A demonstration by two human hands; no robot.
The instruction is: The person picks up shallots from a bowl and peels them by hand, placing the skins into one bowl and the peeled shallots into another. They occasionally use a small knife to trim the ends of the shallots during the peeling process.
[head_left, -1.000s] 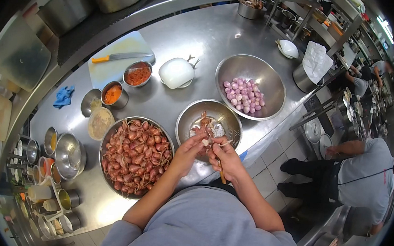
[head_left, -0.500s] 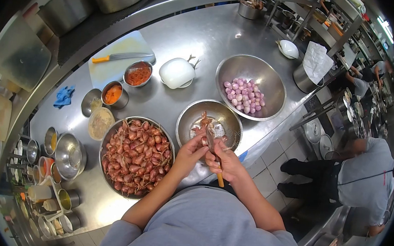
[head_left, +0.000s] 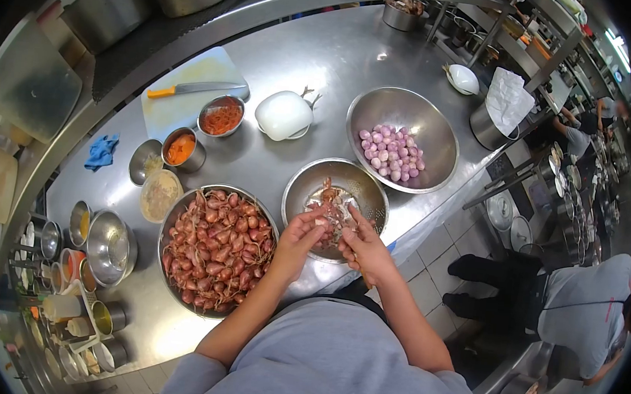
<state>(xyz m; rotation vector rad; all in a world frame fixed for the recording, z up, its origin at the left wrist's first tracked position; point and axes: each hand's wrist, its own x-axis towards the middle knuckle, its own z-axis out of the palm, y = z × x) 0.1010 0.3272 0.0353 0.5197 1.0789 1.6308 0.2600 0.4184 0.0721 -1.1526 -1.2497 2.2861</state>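
Note:
Both of my hands are over a steel bowl [head_left: 298, 183] with loose shallot skins [head_left: 328, 194] in it. My left hand [head_left: 300, 239] is closed, its fingertips pinching a small pinkish shallot that they mostly cover. My right hand [head_left: 368, 253] is curled round a small knife, of which little shows from this angle. Left of my left arm stands a large bowl heaped with unpeeled brown-red shallots [head_left: 214, 252]. Beyond the skins bowl, a wide steel bowl [head_left: 442, 122] holds peeled purple shallots [head_left: 391, 152].
A long knife [head_left: 199, 89] lies on a cutting board [head_left: 159, 119] at the back left. Near it stand small orange-filled containers [head_left: 180, 150], a white bag-like bundle [head_left: 283, 116] and a blue cloth [head_left: 102, 153]. At the right, a person [head_left: 579, 310] bends by the other counter.
My hands have moved slightly apart, and my right hand has turned, so the knife's blade and orange handle no longer show clearly. The person at the right has leaned lower.

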